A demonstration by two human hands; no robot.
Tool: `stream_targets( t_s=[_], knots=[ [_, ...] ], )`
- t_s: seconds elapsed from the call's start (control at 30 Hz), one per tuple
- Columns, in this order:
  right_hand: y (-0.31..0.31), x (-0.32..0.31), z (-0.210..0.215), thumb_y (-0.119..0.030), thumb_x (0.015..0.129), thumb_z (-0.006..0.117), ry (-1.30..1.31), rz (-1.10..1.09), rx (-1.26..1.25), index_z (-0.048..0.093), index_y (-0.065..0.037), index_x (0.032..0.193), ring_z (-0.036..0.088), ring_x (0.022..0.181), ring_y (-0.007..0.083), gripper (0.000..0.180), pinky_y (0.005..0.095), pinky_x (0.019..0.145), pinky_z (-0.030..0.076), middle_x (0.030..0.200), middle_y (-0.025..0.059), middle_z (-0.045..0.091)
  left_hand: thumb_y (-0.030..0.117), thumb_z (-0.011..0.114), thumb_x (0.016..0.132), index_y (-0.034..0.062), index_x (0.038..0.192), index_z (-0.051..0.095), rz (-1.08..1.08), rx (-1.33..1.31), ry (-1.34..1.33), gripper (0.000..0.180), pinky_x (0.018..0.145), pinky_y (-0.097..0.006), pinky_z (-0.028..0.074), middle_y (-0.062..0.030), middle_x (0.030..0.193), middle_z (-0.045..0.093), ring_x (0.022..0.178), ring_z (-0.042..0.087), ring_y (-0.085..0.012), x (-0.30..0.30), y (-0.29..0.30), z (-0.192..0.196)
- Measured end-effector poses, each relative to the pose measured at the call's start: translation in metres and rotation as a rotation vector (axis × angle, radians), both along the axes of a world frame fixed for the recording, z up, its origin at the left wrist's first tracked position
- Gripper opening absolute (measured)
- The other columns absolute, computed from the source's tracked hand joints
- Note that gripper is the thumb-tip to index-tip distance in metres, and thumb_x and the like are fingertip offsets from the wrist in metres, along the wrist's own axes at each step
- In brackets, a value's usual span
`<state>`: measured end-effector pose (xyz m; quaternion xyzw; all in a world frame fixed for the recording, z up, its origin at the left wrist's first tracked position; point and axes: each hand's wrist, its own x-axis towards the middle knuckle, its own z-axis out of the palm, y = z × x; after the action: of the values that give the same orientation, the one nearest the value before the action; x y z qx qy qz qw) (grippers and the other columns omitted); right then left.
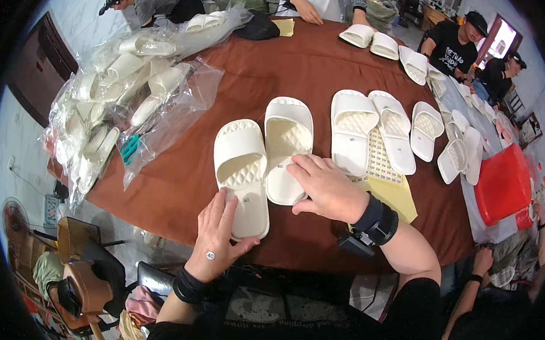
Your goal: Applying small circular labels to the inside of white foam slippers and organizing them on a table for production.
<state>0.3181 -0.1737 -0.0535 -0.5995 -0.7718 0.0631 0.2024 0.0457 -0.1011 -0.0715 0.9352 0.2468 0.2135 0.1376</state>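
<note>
Two white slide sandals lie side by side on the brown-covered table in front of me. At the heel of the left slide sandal [241, 153], my left hand [213, 237] rests with straight fingers along its outer edge and the thumb apart by the heel end. A small round sticker shows on its insole, and another is on the back of my hand. My right hand [329, 191] lies open over the heel of the right slide sandal [288, 131], fingertips close to its round sticker. The thumb reaches the heel's rim. Neither sandal is lifted.
Right of my hand, another pair of slides [349, 146] overlaps a yellow sticker sheet [387, 160]. Bagged slides [125, 66] and teal scissors [128, 148] lie left. Further slides [462, 145] and a red stool [503, 183] are right. People work around the table.
</note>
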Motion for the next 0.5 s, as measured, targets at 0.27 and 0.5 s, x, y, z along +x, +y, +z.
stream_targets(
  t_s=[0.27, 0.5],
  knots=[
    [0.0, 0.006, 0.001, -0.026, 0.068, 0.081, -0.012, 0.007, 0.033, 0.051, 0.0, 0.115, 0.048, 0.112, 0.0327, 0.062, 0.0427, 0.094, 0.041, 0.118, 0.0153, 0.049, 0.02, 0.085, 0.066, -0.004, 0.136, 0.041, 0.011, 0.016, -0.046, 0.086, 0.103, -0.05, 0.037, -0.0317, 0.142, 0.039, 0.129, 0.043, -0.0452, 0.011, 0.012, -0.01],
    [-0.015, 0.017, 0.015, -0.025, 0.07, 0.079, 0.021, 0.089, -0.072, 0.053, -0.002, 0.109, 0.051, 0.105, 0.0315, 0.051, 0.0418, 0.092, 0.041, 0.112, 0.0132, 0.052, 0.011, 0.083, 0.064, 0.0021, 0.133, 0.05, -0.029, -0.052, -0.077, 0.077, 0.106, -0.049, 0.035, -0.0244, 0.147, 0.038, 0.132, 0.041, -0.0445, 0.02, 0.017, -0.012]
  ],
)
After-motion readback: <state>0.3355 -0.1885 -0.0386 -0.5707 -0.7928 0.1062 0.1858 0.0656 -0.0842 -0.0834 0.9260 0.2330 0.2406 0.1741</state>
